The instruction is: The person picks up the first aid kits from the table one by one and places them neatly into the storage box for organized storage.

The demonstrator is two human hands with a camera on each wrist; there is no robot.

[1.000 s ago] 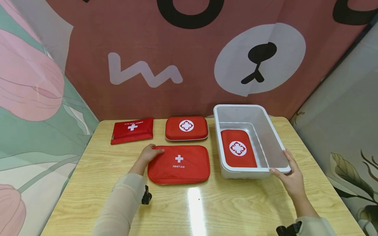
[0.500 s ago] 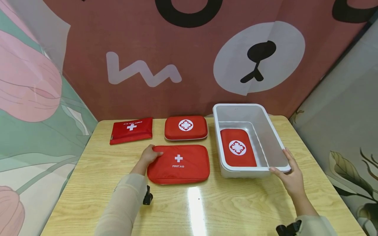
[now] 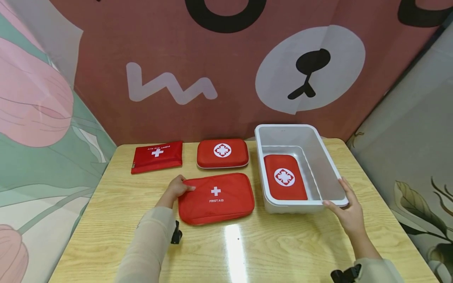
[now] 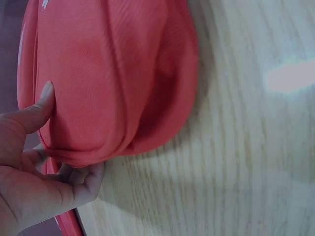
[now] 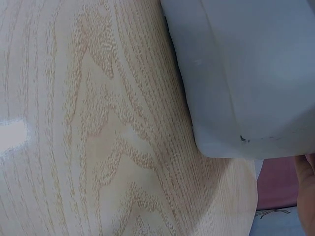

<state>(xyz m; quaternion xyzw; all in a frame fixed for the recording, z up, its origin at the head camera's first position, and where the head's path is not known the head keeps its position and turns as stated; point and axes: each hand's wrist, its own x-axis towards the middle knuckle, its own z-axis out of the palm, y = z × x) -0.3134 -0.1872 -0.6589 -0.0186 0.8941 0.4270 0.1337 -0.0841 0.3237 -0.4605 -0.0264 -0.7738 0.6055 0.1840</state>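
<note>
The left hand [image 3: 175, 188] pinches the upper left corner of a flat red pouch [image 3: 216, 204] marked FIRST AID, which lies slightly tilted in front of the other kits. In the left wrist view the thumb of the left hand [image 4: 39, 172] presses on top of the red pouch [image 4: 78, 78], with curled fingers beneath its edge. At the right, the right hand [image 3: 348, 214] grips the near right corner of a white bin [image 3: 263, 173]. One red case [image 3: 286, 178] lies in the bin's left part. The right wrist view shows the bin's outer wall [image 5: 256, 73] and part of the right hand [image 5: 306, 196].
Along the table's back edge lie a red first aid kit pouch [image 3: 157, 157] and a red case with a white round emblem [image 3: 223, 154]. The wooden table [image 3: 283, 247] meets a printed cloth backdrop [image 3: 233, 118] at the back.
The front red pouch has turned slightly, its right side higher and its lower left corner nearer the front, with the left hand still at its corner. The right hand and bin have stayed put.
</note>
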